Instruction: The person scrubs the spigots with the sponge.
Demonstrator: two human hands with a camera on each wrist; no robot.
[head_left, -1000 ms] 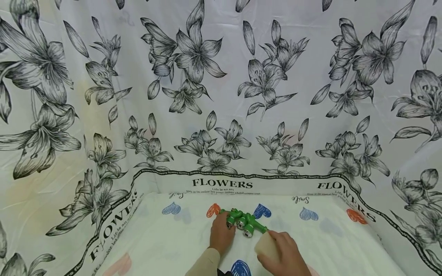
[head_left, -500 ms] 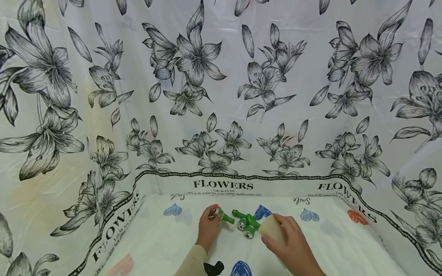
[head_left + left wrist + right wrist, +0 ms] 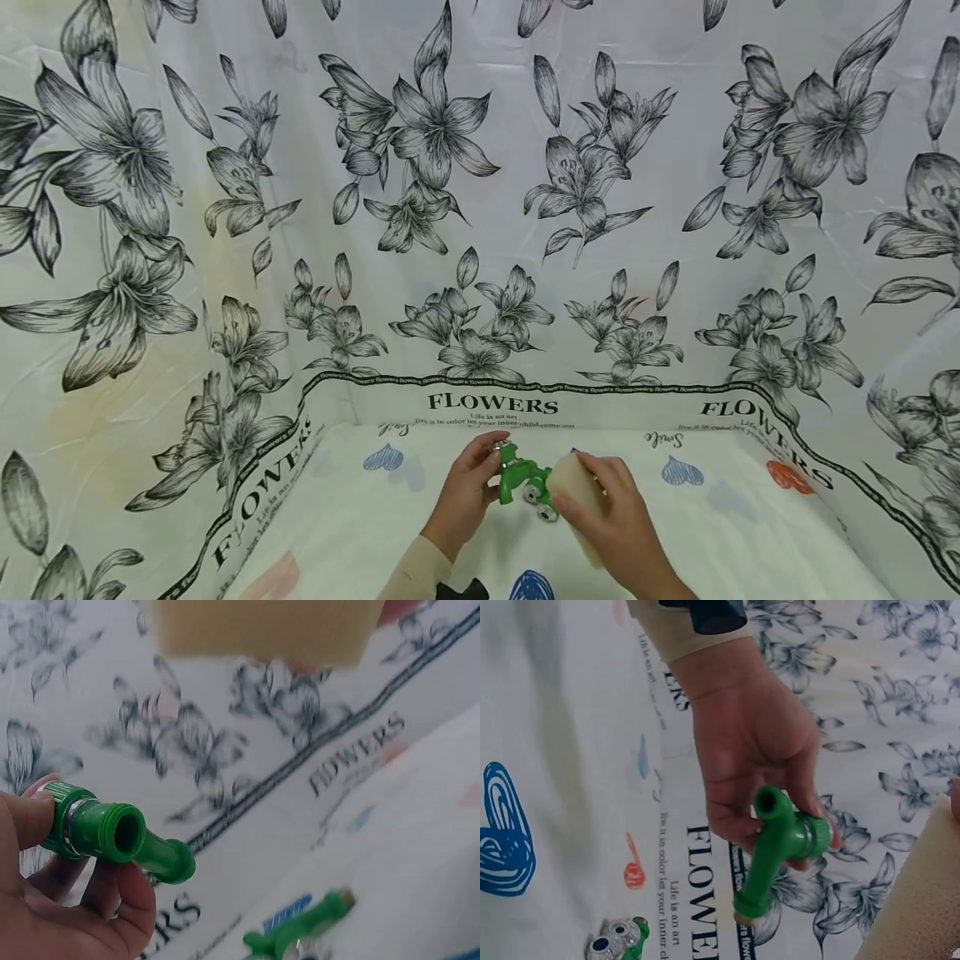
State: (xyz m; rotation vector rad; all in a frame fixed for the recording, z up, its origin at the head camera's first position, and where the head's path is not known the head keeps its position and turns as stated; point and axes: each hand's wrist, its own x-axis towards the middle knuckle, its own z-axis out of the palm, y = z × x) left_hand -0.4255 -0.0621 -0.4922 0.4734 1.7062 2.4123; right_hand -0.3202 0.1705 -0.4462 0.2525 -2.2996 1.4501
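Head view: the left hand (image 3: 467, 493) is raised off the cloth-covered table (image 3: 360, 533) and grips a green tap fitting (image 3: 512, 477), fingers and thumb curled round its ringed end. Just right of it, the right hand (image 3: 622, 529) grips a beige sponge (image 3: 576, 492), close beside the fitting. A second green fitting (image 3: 619, 939) lies on the table below the hands. No containers are visible.
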